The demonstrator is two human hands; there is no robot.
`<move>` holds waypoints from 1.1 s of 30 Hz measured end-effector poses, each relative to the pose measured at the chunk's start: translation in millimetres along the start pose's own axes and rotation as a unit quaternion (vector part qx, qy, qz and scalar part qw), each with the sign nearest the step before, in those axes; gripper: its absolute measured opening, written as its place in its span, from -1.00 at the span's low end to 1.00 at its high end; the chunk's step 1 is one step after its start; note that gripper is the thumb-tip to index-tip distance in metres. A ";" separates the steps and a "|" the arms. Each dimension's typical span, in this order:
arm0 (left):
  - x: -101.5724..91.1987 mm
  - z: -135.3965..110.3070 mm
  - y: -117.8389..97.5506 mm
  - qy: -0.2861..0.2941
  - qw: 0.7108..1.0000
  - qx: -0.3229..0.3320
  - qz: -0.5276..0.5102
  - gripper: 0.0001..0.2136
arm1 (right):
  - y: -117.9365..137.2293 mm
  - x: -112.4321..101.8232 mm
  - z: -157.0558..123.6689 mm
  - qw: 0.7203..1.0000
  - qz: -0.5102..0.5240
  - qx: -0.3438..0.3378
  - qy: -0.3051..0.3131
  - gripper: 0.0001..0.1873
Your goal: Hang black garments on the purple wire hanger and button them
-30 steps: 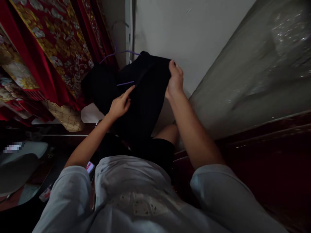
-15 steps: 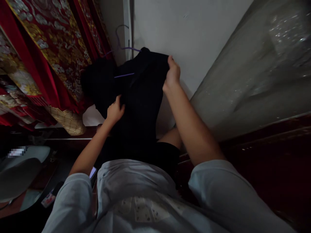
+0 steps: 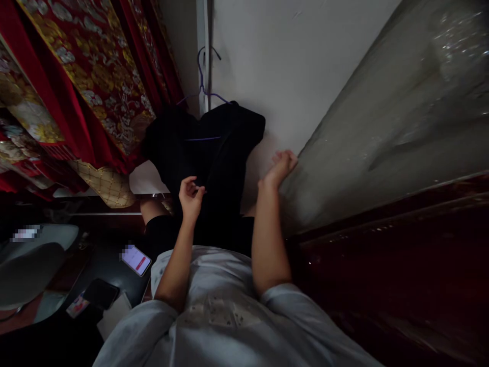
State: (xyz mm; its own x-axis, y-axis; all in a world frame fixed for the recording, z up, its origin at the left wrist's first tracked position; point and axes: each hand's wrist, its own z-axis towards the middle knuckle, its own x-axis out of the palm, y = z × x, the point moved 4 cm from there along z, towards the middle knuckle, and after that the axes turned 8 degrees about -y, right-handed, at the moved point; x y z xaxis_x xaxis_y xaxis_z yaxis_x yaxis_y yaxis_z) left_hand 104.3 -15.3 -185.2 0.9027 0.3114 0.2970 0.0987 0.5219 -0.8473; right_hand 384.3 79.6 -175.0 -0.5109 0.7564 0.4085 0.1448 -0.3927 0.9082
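Observation:
A black garment (image 3: 208, 148) hangs on a purple hanger (image 3: 202, 76) against the white wall, straight in front of me. My left hand (image 3: 191, 192) is at the lower front of the garment with its fingers curled in a pinch, apparently on the cloth. My right hand (image 3: 281, 165) hangs free to the right of the garment, off the cloth, its fingers loosely apart and holding nothing.
Red and gold patterned fabric (image 3: 84, 76) hangs at the left. A plastic-wrapped surface (image 3: 382, 117) slopes along the right above dark wooden furniture (image 3: 382, 275). A lit phone (image 3: 136, 259) and a dark phone (image 3: 100, 294) lie low at the left beside a grey chair (image 3: 34, 260).
My right hand let go of the garment's shoulder and dropped down to the right. My left hand slid lower on the cloth. The garment now hangs by its hanger alone.

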 end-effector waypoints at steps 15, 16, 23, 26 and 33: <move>17.2 -16.4 -23.7 0.022 1.000 0.014 -0.015 -0.49 | 7.6 -5.1 -165.7 0.881 -0.054 0.000 0.470 -0.38; 17.1 -16.1 -22.6 0.021 1.000 0.014 -0.007 -0.49 | 9.7 -5.8 -166.0 0.871 -0.061 0.005 0.487 -0.38; 22.8 -16.5 -2.6 0.065 0.997 -0.039 -0.013 -0.49 | 18.2 -7.9 -160.2 0.888 -0.044 0.057 0.454 -0.63; 24.8 -20.5 8.4 0.115 0.990 -0.069 0.044 -0.73 | 16.7 -9.3 -159.4 0.882 -0.046 0.080 0.463 -0.72; 16.8 -24.3 16.6 0.101 0.987 -0.027 0.121 -0.93 | 22.1 9.9 -165.5 0.855 -0.105 0.173 0.477 -0.73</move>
State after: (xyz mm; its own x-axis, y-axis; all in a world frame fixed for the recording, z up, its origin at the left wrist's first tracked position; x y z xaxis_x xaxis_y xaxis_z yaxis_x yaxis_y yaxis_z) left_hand 131.3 -20.7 -205.0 0.9671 0.2541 -0.0074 -0.1137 0.4065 -0.9065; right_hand 242.1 -8.2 -165.9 -0.9913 -0.0446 0.1238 0.1238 0.0026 0.9923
